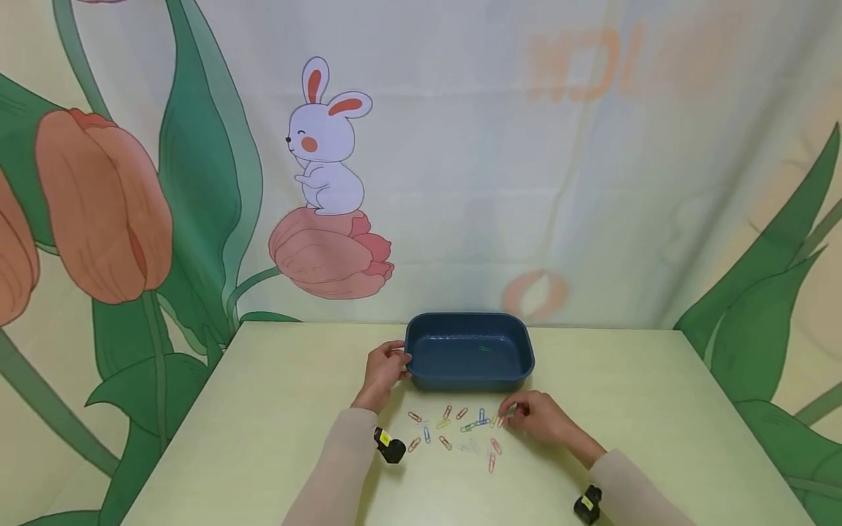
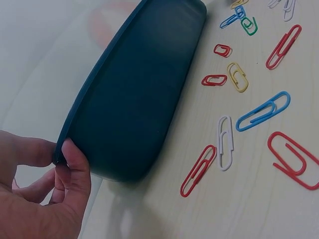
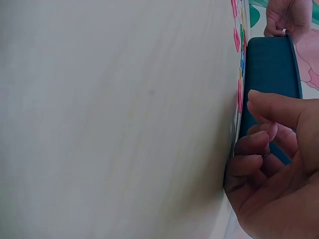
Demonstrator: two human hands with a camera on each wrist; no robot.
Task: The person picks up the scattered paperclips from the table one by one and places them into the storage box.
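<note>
A dark blue rectangular plastic tub (image 1: pixel 467 383) stands on the table, a small green mark, too faint to identify, on its floor. My left hand (image 1: pixel 384 371) pinches its left rim between thumb and fingers, plainly visible in the left wrist view, where the tub's wall (image 2: pixel 134 94) fills the middle. In front of the tub lie several coloured paper clips, among them a blue clip (image 2: pixel 263 111) and a white clip (image 2: pixel 225 143). My right hand (image 1: pixel 541 420) is beside a pinkish-red clip (image 1: pixel 502 421) at their right end. Its fingers (image 3: pixel 249 143) are loosely bent, with nothing visible between them.
The pale wooden-look table (image 1: pixel 263 416) meets a curtain (image 1: pixel 460 183) printed with a rabbit and tulips just behind the tub. Black wrist cameras (image 1: pixel 390 446) sit on both forearms. More clips lie between the hands, including a red clip (image 1: pixel 492 462) nearest me.
</note>
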